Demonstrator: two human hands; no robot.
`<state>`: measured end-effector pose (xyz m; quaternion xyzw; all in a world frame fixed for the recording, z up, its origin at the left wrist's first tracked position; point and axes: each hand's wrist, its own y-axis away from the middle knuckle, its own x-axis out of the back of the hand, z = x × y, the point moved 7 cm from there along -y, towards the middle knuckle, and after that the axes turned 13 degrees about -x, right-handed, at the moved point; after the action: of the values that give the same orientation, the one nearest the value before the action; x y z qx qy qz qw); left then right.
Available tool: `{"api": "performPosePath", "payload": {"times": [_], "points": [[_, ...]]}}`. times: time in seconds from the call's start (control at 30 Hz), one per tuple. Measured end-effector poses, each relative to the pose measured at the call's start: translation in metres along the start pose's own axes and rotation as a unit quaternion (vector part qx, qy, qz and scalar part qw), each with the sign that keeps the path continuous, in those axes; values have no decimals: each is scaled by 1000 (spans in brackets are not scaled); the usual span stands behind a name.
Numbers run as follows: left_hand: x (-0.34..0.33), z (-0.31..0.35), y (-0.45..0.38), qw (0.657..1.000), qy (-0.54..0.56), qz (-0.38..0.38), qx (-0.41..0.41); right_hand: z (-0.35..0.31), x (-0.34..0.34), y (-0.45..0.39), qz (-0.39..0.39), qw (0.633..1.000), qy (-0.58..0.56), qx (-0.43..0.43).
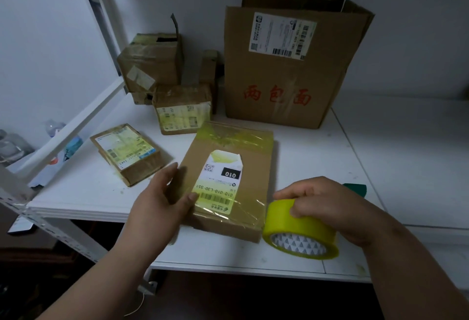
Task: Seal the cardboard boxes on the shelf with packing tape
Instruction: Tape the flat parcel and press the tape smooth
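Flat cardboard box point(228, 180) lies near the front edge of the white shelf point(330, 167), label up. Yellowish tape already bands its far end and its near end.

Left hand point(162, 198) grips the box's left edge, thumb on top over the label's corner, fingers round the side. Right hand point(327, 208) holds the roll of yellow packing tape point(299, 231), fingers curled over the top of the roll, which sits just beside the box's near right corner. Whether the tape's free end is joined to the box cannot be told.

Risks, as judged:
- Box sits close to the shelf edge; a hard pull on the tape could drag it off if the left hand slackens.
- Tape may crease or fold onto itself if drawn at an angle.
- More tape over the label would hide the barcode.

Writing legible: box label reads "010" in a black block and "010 010-L30-551" along a line, with a barcode beside it. The tall open box point(291, 66) at the back carries three red Chinese characters and a white shipping label; its small print is unreadable. Smaller taped boxes point(127, 154) stand to the left.
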<state>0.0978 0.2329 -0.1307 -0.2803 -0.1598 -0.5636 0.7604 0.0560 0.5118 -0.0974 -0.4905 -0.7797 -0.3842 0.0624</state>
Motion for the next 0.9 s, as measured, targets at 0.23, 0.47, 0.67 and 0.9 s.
{"api": "performPosePath", "payload": {"times": [0.23, 0.47, 0.67, 0.9], "points": [[-7, 11, -36, 986, -20, -135, -94, 13, -16, 12, -77, 990, -118, 6], [-4, 23, -84, 939, -261, -84, -209, 1, -67, 14, -20, 967, -251, 48], [-16, 14, -89, 905, -307, -195, -220, -13, -89, 8, 39, 959, -276, 58], [-24, -5, -106, 879, -299, -312, -201, -31, -128, 3, 13, 963, -263, 61]]}}
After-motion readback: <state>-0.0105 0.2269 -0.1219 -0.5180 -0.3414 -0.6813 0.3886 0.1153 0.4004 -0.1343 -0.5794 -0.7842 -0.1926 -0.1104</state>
